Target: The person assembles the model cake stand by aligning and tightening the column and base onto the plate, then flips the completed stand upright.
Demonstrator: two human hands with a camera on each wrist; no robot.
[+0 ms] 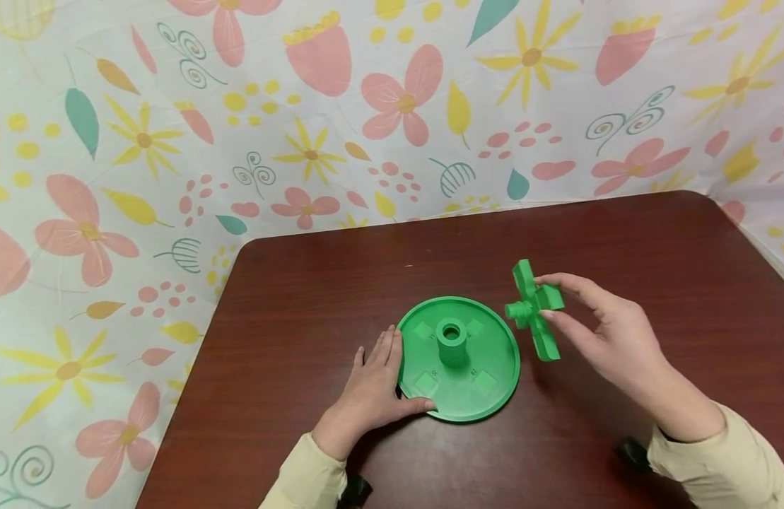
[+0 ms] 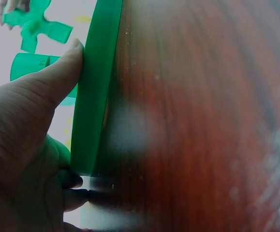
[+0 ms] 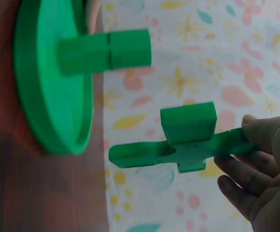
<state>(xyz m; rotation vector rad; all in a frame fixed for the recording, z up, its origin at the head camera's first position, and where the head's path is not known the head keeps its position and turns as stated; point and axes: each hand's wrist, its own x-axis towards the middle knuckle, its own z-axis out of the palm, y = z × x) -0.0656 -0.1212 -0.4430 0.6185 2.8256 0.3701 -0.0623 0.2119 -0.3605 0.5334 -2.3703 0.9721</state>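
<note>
A round green base [image 1: 471, 404] with a raised rim lies on the table, a hollow upright post [image 1: 452, 343] at its middle. My left hand [image 1: 375, 389] rests against its left side, fingers straight along the rim and thumb laid over the near edge. In the left wrist view the thumb [image 2: 65, 72] presses on the rim. My right hand [image 1: 611, 332] pinches one arm of a green cross-shaped piece [image 1: 535, 314] between thumb and fingers. This cross is raised to the right of the base, tilted on its side, with its short round peg pointing left toward the post.
The dark red-brown table [image 1: 290, 318] has rounded back corners. Behind it and at both sides hangs a white cloth [image 1: 341, 134] printed with flowers and leaves. Dark straps [image 1: 632, 452] show at the cuffs of the pale sleeves [image 1: 716, 452].
</note>
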